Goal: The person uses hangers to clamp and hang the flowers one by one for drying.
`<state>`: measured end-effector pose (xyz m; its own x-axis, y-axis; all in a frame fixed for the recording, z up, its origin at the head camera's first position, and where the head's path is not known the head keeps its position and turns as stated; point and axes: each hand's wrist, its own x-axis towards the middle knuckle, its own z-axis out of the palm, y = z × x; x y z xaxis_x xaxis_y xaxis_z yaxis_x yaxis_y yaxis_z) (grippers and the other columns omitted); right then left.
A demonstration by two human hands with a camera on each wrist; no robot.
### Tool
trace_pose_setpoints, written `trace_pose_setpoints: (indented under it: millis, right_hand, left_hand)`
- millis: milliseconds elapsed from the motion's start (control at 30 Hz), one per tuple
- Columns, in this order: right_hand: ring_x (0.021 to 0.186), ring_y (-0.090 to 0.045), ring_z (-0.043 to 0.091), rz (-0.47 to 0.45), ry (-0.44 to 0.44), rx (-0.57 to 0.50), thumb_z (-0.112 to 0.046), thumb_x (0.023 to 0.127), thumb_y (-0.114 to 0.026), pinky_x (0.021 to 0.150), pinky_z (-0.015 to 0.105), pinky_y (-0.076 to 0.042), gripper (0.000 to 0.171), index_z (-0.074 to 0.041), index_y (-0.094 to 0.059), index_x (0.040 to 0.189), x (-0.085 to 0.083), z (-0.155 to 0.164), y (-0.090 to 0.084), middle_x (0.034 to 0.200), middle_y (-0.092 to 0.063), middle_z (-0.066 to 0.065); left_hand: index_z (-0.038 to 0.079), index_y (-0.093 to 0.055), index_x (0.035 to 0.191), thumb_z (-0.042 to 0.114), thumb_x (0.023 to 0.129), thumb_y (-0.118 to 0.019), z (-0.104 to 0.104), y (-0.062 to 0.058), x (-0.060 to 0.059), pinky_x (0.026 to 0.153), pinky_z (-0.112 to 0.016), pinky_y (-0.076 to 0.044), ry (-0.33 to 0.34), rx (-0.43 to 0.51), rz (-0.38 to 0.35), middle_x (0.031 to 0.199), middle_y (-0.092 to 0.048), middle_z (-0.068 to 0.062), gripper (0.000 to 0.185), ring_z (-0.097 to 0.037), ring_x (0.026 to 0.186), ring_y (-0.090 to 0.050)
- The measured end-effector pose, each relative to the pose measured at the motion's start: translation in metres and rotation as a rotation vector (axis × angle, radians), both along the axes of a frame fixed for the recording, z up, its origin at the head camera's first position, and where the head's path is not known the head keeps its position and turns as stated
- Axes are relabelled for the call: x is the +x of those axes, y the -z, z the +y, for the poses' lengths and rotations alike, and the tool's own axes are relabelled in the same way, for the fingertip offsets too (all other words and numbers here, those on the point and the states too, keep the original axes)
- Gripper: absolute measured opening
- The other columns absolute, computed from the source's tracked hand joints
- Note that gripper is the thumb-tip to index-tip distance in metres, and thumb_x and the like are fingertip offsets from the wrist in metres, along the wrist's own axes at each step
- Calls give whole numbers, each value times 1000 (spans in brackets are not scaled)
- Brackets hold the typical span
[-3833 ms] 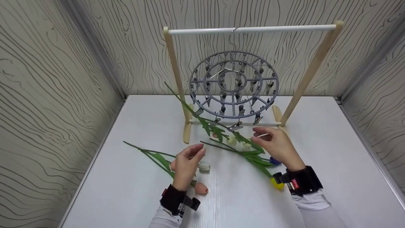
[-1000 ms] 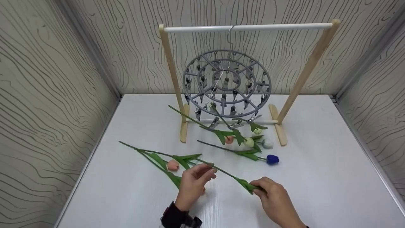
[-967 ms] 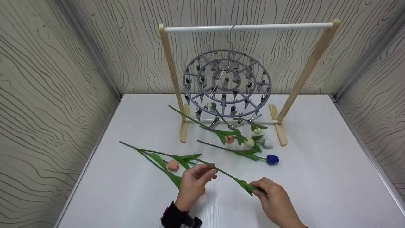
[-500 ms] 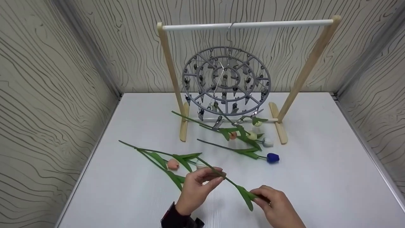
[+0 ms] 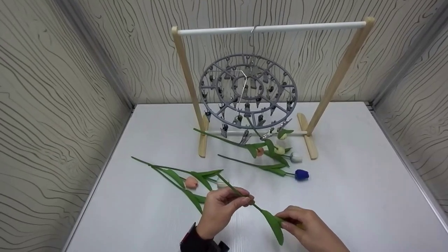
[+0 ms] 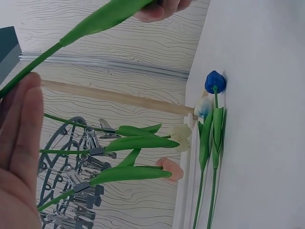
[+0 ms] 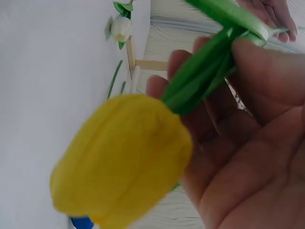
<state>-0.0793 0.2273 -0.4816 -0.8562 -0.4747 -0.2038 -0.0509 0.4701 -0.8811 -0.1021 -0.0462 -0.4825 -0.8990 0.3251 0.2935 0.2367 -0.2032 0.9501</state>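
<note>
A yellow artificial tulip is held between both hands. My right hand grips it by the green leaves just behind the bloom, and the bloom is mostly hidden in the head view. Further up the stem, my left hand pinches it between thumb and fingers. Behind them a round grey clip hanger hangs from a white rod. Its metal clips hold several tulips by their stems, among them a peach tulip and a cream tulip, blooms hanging down.
On the white table lie a blue tulip and a white tulip, near the rack's wooden foot. Left of my hands lie more tulips, including a peach one and a white one, stems pointing left.
Both hands were empty below the hanger; the yellow tulip has since been lifted off the table. Lately the left hand has slid right along its stem. The hanger has turned a little.
</note>
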Motion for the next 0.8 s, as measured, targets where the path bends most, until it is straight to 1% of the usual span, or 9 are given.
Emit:
trace_pose_setpoints:
  millis: [67,133,200,300,400,533,600,700,800]
  right_hand:
    - [91,-64,12,30,64,41,-25,97,-66,81,27,-56,19,-17,-72,113,-5,7,-9,104,-67,-5]
    - [94,-65,12,136,142,75,-26,98,-65,83,28,-56,19,-16,-71,112,-13,16,-18,106,-68,-5]
    - [93,-66,11,295,230,133,-23,98,-65,80,27,-57,16,-15,-72,111,-25,26,-27,105,-70,-5]
    - [90,-67,14,484,341,172,-15,97,-66,76,22,-56,17,-8,-72,111,-51,42,-39,104,-72,3]
    - [90,-66,16,564,407,200,-14,98,-64,74,13,-51,20,-3,-71,114,-87,56,-50,105,-72,11]
    - [97,-65,27,572,439,229,-18,100,-61,74,11,-46,27,2,-69,118,-137,69,-61,107,-71,18]
    - [102,-64,36,533,431,231,-20,102,-59,77,19,-49,32,3,-66,122,-159,72,-67,112,-69,21]
    - [111,-61,39,465,420,217,-23,103,-57,84,35,-53,39,3,-59,132,-190,72,-76,124,-64,23]
    - [118,-58,39,402,405,184,-23,103,-55,93,44,-52,46,2,-49,142,-218,68,-82,135,-57,23]
  left_hand:
    - [-4,-69,105,12,93,-70,0,-1,0,78,-41,-59,-9,16,4,98,-73,-15,20,-25,88,-72]
    - [-6,-69,104,10,92,-71,1,-2,1,76,-41,-60,-19,41,3,96,-73,-17,20,-24,86,-72]
    - [-7,-68,102,8,91,-71,1,-3,1,75,-42,-60,-27,64,6,95,-72,-19,19,-24,84,-73]
    - [-7,-68,101,7,90,-72,1,-4,1,74,-43,-60,-41,84,12,93,-72,-20,18,-25,83,-73]
    - [-5,-69,100,8,90,-72,2,-5,1,74,-43,-60,-59,82,17,93,-72,-19,17,-26,82,-73]
    - [-4,-69,99,9,90,-73,3,-8,1,74,-43,-60,-64,84,17,93,-73,-19,16,-26,83,-73]
    - [-4,-69,100,7,90,-72,4,-9,1,74,-43,-60,-60,95,26,93,-72,-19,15,-25,83,-73]
    - [-5,-69,100,5,90,-72,5,-10,1,74,-43,-60,-57,109,39,93,-72,-20,15,-24,83,-73]
    - [-5,-68,100,6,90,-72,6,-11,1,74,-43,-60,-55,110,28,93,-72,-20,15,-24,83,-73]
